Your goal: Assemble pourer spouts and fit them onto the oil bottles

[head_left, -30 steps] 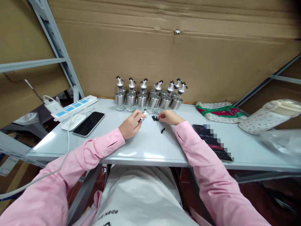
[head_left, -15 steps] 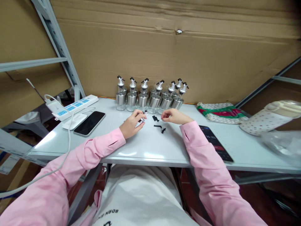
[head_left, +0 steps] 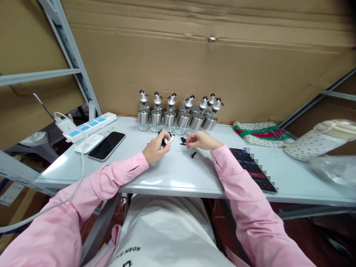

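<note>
My left hand (head_left: pixel 157 147) is closed on a small white and black spout (head_left: pixel 169 140), its white tip sticking out to the right. To the right, my right hand (head_left: pixel 202 141) pinches one end of a thin black strip (head_left: pixel 183 144) just above the table. Small black pieces (head_left: pixel 183 139) lie just beyond the strip. A small black and clear part (head_left: pixel 193 154) rests on the table nearer to me. Behind my hands stand several glass bottles with steel bands (head_left: pixel 169 118), many topped with white and black spouts (head_left: pixel 171 99).
On the left are a phone (head_left: pixel 107 146), a white charger (head_left: pixel 89 143) with a cable and a power strip (head_left: pixel 90 127). On the right lie a tablet-like device (head_left: pixel 253 168), a patterned cloth (head_left: pixel 261 133), a dotted bottle (head_left: pixel 311 141) and a clear plastic bag (head_left: pixel 336 170).
My right hand has moved left and slightly toward me, and the black strip is now between its fingers. The white part in my left hand has turned so that more of it shows.
</note>
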Available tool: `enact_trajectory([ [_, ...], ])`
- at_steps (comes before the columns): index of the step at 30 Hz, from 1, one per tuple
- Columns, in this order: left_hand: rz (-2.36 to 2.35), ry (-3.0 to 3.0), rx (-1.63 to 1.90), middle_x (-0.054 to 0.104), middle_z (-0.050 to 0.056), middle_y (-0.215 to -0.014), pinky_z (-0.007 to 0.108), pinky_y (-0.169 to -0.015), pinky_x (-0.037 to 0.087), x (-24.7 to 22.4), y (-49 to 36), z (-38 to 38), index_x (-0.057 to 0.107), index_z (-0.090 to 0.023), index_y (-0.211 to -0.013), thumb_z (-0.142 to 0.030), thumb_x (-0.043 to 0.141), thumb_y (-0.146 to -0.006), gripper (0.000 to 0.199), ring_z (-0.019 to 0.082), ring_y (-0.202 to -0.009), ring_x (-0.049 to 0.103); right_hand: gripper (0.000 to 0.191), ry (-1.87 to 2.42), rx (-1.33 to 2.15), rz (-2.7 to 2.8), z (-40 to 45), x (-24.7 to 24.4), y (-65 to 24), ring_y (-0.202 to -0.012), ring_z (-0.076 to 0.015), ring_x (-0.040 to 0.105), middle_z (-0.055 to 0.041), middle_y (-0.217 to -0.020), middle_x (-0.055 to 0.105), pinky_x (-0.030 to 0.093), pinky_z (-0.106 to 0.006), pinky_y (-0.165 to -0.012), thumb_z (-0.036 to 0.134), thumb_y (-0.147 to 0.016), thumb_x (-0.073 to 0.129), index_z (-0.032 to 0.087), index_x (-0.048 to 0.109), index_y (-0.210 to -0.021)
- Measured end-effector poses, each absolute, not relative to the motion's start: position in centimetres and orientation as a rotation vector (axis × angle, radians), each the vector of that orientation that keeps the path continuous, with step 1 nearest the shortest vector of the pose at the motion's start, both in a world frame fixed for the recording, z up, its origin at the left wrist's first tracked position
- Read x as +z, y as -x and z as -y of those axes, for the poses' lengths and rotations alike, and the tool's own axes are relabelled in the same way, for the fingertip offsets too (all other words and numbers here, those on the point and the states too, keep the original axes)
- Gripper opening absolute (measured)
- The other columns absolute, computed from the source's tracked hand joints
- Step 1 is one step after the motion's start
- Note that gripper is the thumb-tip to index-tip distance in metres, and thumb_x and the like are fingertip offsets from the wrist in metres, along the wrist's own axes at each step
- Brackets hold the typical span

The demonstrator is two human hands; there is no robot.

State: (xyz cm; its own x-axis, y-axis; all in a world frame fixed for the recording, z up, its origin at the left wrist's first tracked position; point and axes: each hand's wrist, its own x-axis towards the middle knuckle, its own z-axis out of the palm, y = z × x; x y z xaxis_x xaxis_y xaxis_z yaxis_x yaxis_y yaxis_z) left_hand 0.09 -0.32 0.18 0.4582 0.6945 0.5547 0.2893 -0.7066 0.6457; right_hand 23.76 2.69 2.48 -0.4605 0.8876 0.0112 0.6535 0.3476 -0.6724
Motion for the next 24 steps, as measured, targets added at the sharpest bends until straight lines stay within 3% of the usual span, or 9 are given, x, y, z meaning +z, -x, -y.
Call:
enact_trajectory([
  [5,-0.728,-1.701,1.046,0.051,-0.003,-0.069,0.017,-0.048,0.033,0.5,-0.6,0.4,0.035,-0.020,-0.094,-0.034,0.044,-0.083,0.020,0.008,-0.054,0.042,0.026,0.998,1.136,1.753,-1.5,3.2,-22.0,-0.057,-0.0118,0.060,-0.0014,-0.062,0.066,0.046,-0.026,-0.058,0.032,-0.058,0.075,0.014,0.061,-0.072],
  [10,-0.656,-1.361,0.886,0.050,-0.006,-0.059,0.014,-0.039,0.019,1.3,-1.1,0.8,0.036,-0.020,-0.091,-0.052,0.049,-0.081,0.036,0.002,-0.036,0.028,0.026,0.896,1.147,1.612,-0.9,2.9,-20.6,-0.060,-0.0113,0.060,-0.0008,-0.064,0.067,0.046,-0.025,-0.058,0.027,-0.052,0.080,0.015,0.068,-0.072],
  [14,-0.632,-1.140,0.834,0.050,-0.006,-0.053,0.014,-0.039,0.024,1.7,-1.1,1.2,0.039,-0.020,-0.091,-0.054,0.049,-0.082,0.037,0.000,-0.030,0.027,0.022,0.824,1.163,1.607,-0.8,2.6,-20.0,-0.064,-0.0107,0.059,-0.0020,-0.072,0.067,0.048,-0.025,-0.061,0.022,-0.049,0.081,0.016,0.071,-0.067],
  [24,-0.614,-0.952,0.822,0.052,-0.005,-0.056,0.019,-0.041,0.037,2.0,-1.2,1.1,0.043,-0.018,-0.090,-0.049,0.047,-0.086,0.032,0.003,-0.029,0.036,0.018,0.739,1.088,1.595,-0.3,2.6,-19.3,-0.060,-0.0100,0.058,-0.0012,-0.066,0.064,0.048,-0.025,-0.056,0.022,-0.050,0.082,0.016,0.070,-0.062],
])
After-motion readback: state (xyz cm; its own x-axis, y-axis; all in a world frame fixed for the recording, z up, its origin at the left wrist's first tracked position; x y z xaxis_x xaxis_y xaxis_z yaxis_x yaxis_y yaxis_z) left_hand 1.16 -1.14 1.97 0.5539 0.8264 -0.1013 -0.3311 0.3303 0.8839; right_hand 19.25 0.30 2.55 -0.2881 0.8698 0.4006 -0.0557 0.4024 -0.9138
